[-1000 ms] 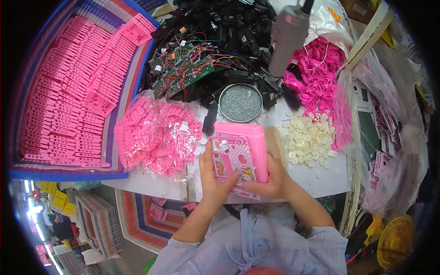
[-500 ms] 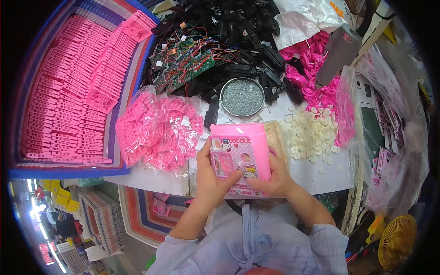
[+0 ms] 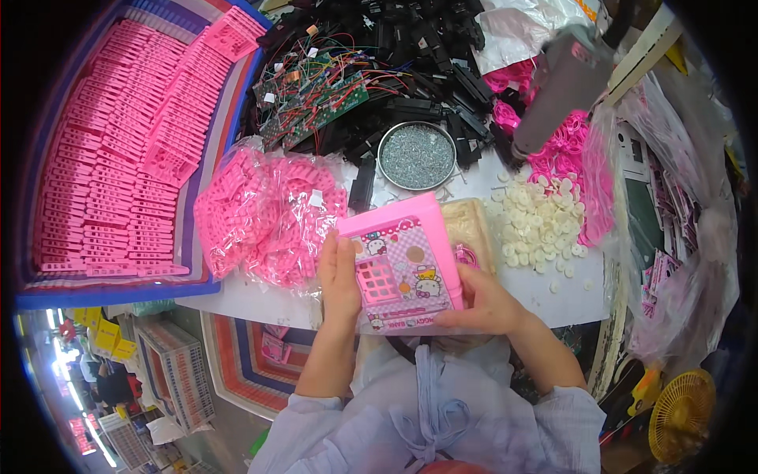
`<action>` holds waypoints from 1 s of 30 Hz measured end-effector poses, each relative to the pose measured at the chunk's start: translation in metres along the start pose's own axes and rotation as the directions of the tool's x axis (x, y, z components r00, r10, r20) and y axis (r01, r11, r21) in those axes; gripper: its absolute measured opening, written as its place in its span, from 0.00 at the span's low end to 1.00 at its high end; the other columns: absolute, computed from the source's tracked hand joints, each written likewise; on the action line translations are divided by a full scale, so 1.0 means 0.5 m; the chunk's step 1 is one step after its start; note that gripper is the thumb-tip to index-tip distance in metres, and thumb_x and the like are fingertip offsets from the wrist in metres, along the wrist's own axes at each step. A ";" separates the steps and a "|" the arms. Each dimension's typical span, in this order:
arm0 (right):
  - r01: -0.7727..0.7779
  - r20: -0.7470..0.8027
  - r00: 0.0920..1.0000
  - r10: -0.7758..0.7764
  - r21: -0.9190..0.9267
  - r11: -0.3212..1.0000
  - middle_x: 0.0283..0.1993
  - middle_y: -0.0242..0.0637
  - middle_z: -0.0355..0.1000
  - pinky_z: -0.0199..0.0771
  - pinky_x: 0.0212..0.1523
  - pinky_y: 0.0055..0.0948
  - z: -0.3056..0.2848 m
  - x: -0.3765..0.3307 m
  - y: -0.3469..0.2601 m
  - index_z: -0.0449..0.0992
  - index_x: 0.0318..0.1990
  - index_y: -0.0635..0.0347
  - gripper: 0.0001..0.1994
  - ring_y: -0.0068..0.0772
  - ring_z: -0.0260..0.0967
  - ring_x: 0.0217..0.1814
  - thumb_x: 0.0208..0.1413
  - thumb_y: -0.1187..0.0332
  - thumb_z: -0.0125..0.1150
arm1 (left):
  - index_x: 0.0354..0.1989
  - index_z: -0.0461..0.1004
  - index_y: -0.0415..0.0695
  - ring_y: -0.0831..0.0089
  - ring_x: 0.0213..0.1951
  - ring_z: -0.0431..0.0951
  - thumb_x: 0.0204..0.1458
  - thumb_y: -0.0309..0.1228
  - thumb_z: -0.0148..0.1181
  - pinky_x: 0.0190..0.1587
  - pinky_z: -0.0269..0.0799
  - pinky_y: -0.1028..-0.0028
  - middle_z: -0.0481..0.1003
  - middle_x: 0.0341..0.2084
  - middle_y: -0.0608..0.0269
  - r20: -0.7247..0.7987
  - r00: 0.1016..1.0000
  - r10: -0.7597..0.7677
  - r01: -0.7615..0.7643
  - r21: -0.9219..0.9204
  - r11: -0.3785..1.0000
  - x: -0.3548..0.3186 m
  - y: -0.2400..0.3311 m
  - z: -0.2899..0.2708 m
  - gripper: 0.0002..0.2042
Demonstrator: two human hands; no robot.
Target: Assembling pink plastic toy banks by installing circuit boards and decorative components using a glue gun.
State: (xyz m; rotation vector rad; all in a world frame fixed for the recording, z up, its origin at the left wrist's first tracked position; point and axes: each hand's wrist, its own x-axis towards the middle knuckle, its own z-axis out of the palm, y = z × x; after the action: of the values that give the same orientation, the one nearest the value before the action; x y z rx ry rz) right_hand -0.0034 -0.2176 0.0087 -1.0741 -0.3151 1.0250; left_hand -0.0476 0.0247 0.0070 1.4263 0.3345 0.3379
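Between my two hands is a pink plastic toy casing (image 3: 430,220), tilted slightly, with a printed cartoon sticker on its face and a grid of square holes. My left hand (image 3: 339,276) is closed on its left edge, fingers along the side. Gripping the lower right edge is my right hand (image 3: 489,304), its thumb over the front. Behind the casing, beside my right fingers, a pink loop of cord (image 3: 465,255) shows in part. A cream-coloured pad (image 3: 470,225) lies under it on the white table.
Left stands a blue-rimmed crate (image 3: 118,299) of pink grid parts, beside bagged pink parts (image 3: 276,213). Ahead are a round tin of screws (image 3: 417,156), circuit boards (image 3: 316,110) and black parts (image 3: 418,47). To the right, white discs (image 3: 545,217) lie below a hanging grey electric screwdriver (image 3: 564,87).
The casing has turned anticlockwise and risen a little. My left thumb has come off its face, and my left fingers now run along the side. The hanging screwdriver has swung.
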 end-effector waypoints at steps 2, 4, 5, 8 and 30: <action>0.024 -0.020 1.000 -0.023 0.048 0.999 0.62 0.42 0.70 0.72 0.62 0.35 0.001 -0.007 0.018 0.60 0.66 0.66 0.36 0.32 0.70 0.62 0.49 0.81 0.71 | 0.51 0.71 0.40 0.82 0.38 0.75 0.70 0.38 0.44 0.40 0.72 0.79 0.76 0.39 0.66 -0.041 0.999 -0.027 0.024 -0.076 0.997 -0.001 0.010 0.013 0.15; 0.078 0.026 0.997 -0.078 0.029 0.997 0.61 0.41 0.70 0.72 0.61 0.32 0.004 -0.014 0.005 0.60 0.66 0.66 0.33 0.30 0.70 0.60 0.54 0.80 0.67 | 0.51 0.71 0.39 0.81 0.39 0.76 0.70 0.39 0.43 0.42 0.72 0.78 0.76 0.39 0.65 -0.060 0.998 -0.035 0.028 -0.112 0.993 0.003 0.023 0.017 0.16; 0.105 0.049 0.993 -0.106 0.020 0.994 0.61 0.40 0.70 0.72 0.61 0.31 0.007 -0.018 -0.003 0.60 0.66 0.66 0.31 0.28 0.70 0.60 0.56 0.79 0.66 | 0.52 0.71 0.39 0.81 0.40 0.76 0.71 0.40 0.42 0.43 0.72 0.77 0.76 0.39 0.65 -0.058 0.998 -0.036 0.029 -0.114 0.993 0.004 0.027 0.014 0.17; 0.004 -0.074 0.997 0.006 0.131 0.991 0.59 0.39 0.71 0.75 0.58 0.30 0.018 -0.028 -0.015 0.61 0.66 0.67 0.30 0.28 0.71 0.59 0.56 0.80 0.64 | 0.52 0.71 0.39 0.80 0.41 0.75 0.71 0.40 0.42 0.44 0.72 0.77 0.76 0.39 0.65 -0.089 0.996 0.000 -0.009 -0.097 0.995 0.005 0.044 0.027 0.17; 0.272 -0.058 0.952 -0.301 -0.291 0.917 0.59 0.42 0.71 0.72 0.59 0.31 0.034 -0.028 0.017 0.61 0.65 0.69 0.29 0.29 0.71 0.58 0.57 0.76 0.65 | 0.34 0.77 0.37 0.82 0.29 0.68 0.71 0.41 0.40 0.32 0.65 0.76 0.74 0.25 0.70 -0.125 0.971 0.205 -0.167 0.261 0.951 0.031 -0.005 0.000 0.23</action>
State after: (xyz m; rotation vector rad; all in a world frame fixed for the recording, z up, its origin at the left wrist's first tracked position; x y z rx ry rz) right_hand -0.0265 -0.2186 0.0135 -1.2872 -0.5310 0.6706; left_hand -0.0334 0.0310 0.0042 1.6894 0.3759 0.5767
